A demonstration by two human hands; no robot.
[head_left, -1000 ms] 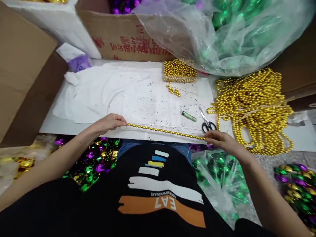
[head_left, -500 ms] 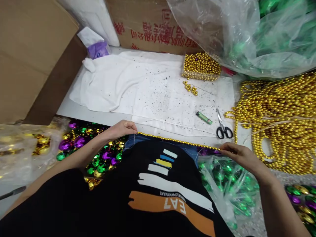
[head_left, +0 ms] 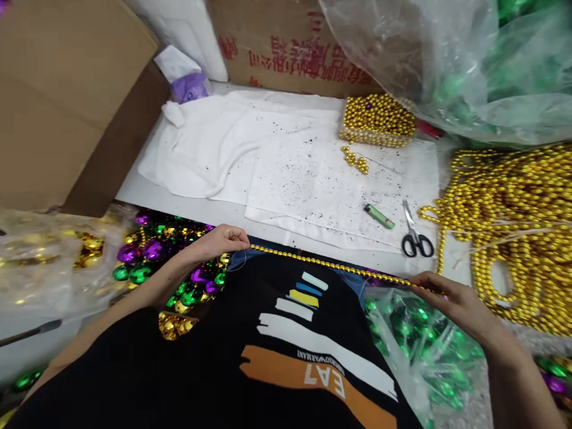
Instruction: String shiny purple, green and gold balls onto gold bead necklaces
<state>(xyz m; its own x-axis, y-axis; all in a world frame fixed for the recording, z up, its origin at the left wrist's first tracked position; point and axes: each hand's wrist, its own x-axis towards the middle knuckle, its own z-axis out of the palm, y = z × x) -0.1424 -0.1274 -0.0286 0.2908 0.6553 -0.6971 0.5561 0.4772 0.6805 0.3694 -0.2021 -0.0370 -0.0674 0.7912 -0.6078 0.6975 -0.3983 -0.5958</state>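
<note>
Pinching strung gold bead strand [head_left: 330, 263], left hand [head_left: 229, 239], right hand [head_left: 449, 293], nearside of scissors [head_left: 413, 227]; boxed beads [head_left: 379, 120] beyond seem unstrung.

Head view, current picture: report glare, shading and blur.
Head view: bright glints on the gold bead pile and the held gold strand; head view: the clear bag at top right looks milky, softening the green shapes behind it; head view: the right hand looks more shaded than the left hand.

Black printed shirt [head_left: 268, 339], probably jeans [head_left: 355, 282].
</note>
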